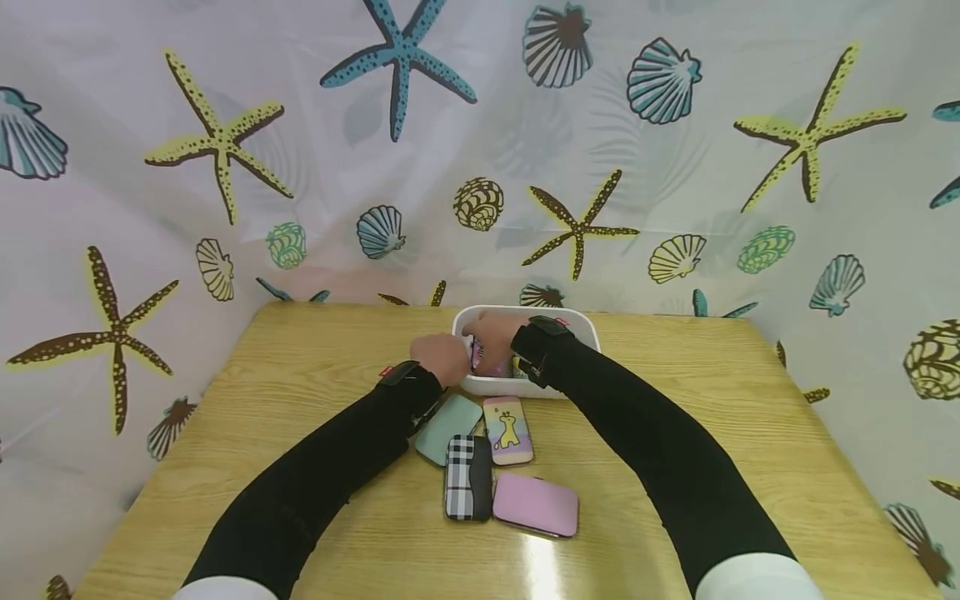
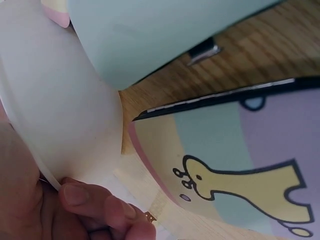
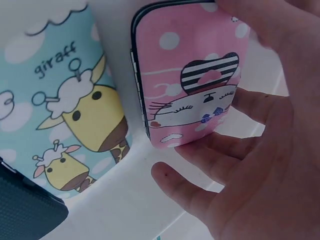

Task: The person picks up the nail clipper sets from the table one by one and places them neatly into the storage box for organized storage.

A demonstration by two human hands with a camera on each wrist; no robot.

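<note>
At the back of the table stands a white basket (image 1: 525,387). My left hand (image 1: 441,360) holds it at the left end, and in the left wrist view the fingers (image 2: 77,195) curl at its rim. Inside it, my right hand (image 1: 493,332) grips a pink case (image 3: 195,75) with a cat in a striped bow, as the right wrist view shows, fingers behind and along its edge. Beside that case lie a light blue giraffe case (image 3: 80,115) and a dark green textured case (image 3: 30,205). The right forearm hides part of the basket.
In front of the basket lie a mint green case (image 1: 448,429), a striped pastel case with a giraffe (image 1: 508,429), a black-and-white plaid case (image 1: 460,479) and a plain pink case (image 1: 536,504). A patterned curtain (image 1: 480,150) hangs behind the wooden table (image 1: 322,358).
</note>
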